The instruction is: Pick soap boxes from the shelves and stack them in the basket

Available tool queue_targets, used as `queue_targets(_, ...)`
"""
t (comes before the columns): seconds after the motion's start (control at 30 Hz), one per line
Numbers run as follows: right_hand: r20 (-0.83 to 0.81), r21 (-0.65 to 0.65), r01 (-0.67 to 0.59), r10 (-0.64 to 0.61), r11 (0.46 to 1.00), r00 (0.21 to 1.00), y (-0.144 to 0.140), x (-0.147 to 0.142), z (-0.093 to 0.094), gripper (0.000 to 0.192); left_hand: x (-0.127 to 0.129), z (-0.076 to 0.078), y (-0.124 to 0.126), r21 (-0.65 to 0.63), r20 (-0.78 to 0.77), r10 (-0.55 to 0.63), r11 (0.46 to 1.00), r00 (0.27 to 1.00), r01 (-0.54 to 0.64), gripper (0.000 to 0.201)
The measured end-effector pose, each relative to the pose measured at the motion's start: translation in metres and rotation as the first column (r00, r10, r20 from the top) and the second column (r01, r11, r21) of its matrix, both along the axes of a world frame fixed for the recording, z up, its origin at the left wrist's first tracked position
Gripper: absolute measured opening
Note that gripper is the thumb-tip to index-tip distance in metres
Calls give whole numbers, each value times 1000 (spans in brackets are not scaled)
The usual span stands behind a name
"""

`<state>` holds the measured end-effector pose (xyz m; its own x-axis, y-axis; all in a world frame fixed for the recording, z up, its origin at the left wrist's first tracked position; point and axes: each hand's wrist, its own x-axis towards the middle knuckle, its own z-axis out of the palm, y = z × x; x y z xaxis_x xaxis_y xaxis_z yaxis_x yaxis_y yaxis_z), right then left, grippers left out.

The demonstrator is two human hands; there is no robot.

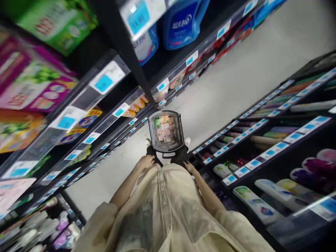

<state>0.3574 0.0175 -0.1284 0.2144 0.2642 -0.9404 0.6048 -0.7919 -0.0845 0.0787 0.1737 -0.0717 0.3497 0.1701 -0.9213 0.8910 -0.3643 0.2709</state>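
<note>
Through the head camera, I am standing in a shop aisle with my left grip [146,162] and right grip [189,167] hanging at my sides, holding nothing; finger spread I cannot tell. Just ahead of both, the shopping basket [179,130] is sitting on the floor, already carrying small packets [165,129], with room left.

Left hand [146,162]: forearm bare, hanging straight down beside the hip, fingers loosely curled, holding nothing visible. Right hand [189,167]: forearm bare, lowered alongside the body, fingers slack and pointing downward; grip state unclear.
</note>
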Motion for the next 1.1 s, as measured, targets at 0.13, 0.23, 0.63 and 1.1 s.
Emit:
queue_targets(0.13,-32,-215,84,-93,973,995,-11,3,-66,101,23,-73,35,-21,-103,-37,999,994,35,37)
queue_targets(0.23,6,-306,106,-110,946,994,-20,-4,-109,134,44,-127,57,22,-84,-24,999,996,26,32)
queue_targets(0.63,370,-81,99,-62,992,927,-32,17,-195,109,101,-329,132,280,65,-54,960,996,33,52)
queue_targets(1.1,488,405,-117,-106,907,867,-83,56,-222,71,100,-570,199,377,-35,-21,926,999,32,114)
